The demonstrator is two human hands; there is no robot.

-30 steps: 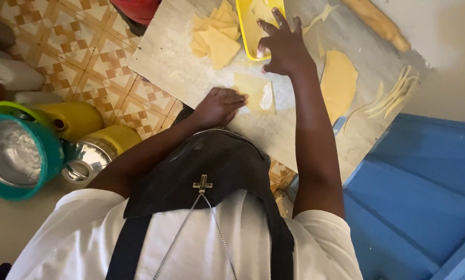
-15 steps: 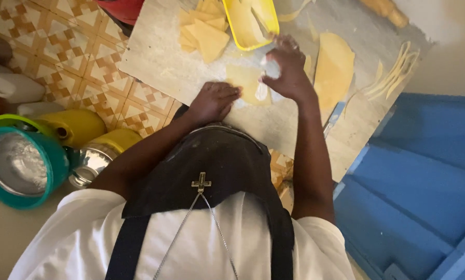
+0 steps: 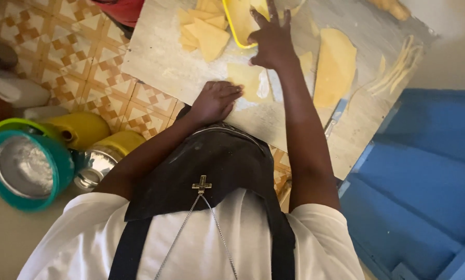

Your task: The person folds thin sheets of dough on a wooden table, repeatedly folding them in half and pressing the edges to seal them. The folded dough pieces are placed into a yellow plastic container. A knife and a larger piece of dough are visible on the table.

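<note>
Now dough is being worked on the board.

The right hand [image 3: 272, 39] is being stretched, fingers spread, over the rim of the yellow tray [image 3: 231, 28], where half a second ago it was being drawn back above the dough piece [image 3: 249, 83]; a transfer to the tray is probably being made. The left hand [image 3: 215, 99], fingers together, is being pressed flat on that piece as before. Cut squares [image 3: 204, 31] and a dough sheet [image 3: 335, 67] are lying on the board [image 3: 160, 62].

Soft daylight, mild blur, overexposed corner
</note>
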